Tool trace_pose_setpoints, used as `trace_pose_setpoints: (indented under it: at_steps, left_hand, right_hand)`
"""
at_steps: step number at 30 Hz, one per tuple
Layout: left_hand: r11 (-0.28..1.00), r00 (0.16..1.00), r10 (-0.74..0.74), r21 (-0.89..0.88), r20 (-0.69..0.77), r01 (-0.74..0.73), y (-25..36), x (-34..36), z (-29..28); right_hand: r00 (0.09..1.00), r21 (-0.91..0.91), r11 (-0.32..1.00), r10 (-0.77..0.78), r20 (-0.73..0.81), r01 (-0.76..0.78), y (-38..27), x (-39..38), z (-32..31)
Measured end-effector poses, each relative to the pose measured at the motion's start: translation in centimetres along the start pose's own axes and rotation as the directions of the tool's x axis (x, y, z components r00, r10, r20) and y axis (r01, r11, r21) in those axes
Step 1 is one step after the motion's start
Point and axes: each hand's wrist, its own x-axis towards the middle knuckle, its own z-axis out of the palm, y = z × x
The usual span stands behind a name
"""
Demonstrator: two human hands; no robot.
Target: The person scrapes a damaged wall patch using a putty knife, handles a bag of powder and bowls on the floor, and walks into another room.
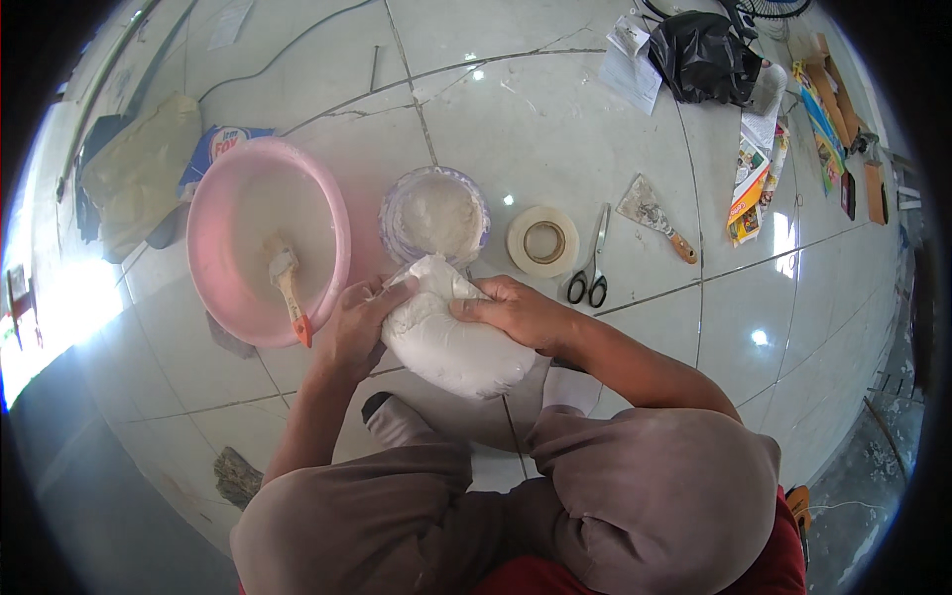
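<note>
Between my two hands hangs a clear plastic bag of white powder [451,347], its mouth toward the small bowl. My left hand [362,322] grips the bag's left upper side, thumb on top. On the right upper side, my right hand [511,312] pinches the plastic. Just beyond the bag stands a small round bowl [387,223] with a purple-white rim and white powder or paste in it. Left of that sits a pink basin [340,228] holding cloudy liquid. A paintbrush [288,283] with an orange-tipped handle leans inside against its rim.
Right of the bowl lie a tape roll [518,241], scissors [598,258] and a putty knife [656,216] on the tiled floor. Farther right are a black plastic bag [699,59] and colourful packaging [754,183]. A cloth-like sheet [139,178] lies beyond the basin's left.
</note>
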Motion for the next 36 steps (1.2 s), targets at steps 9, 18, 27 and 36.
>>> trace_pose_setpoints:
  at_steps: [9,18,27,36]
  left_hand:
    - [1.0,0.998,-0.023,0.017,0.053,0.022,-0.6,0.7,1.1]
    - [0.999,0.999,0.028,0.039,-0.042,-0.026,-1.6,1.1,1.1]
    - [1.0,0.999,-0.008,0.005,0.034,0.007,-0.9,0.5,1.6]
    - [0.994,0.997,0.019,0.105,0.076,-0.027,-0.3,0.6,0.8]
  right_hand:
    - [0.999,-0.091,0.996,-0.022,0.038,0.025,0.0,0.1,-0.5]
    - [0.999,0.031,0.999,0.033,0.022,-0.034,0.8,-0.1,-0.6]
    - [1.0,-0.052,0.999,-0.009,0.004,0.009,0.3,-0.5,-0.3]
    - [0.999,0.03,0.999,-0.036,-0.032,0.037,0.1,-0.8,-0.5]
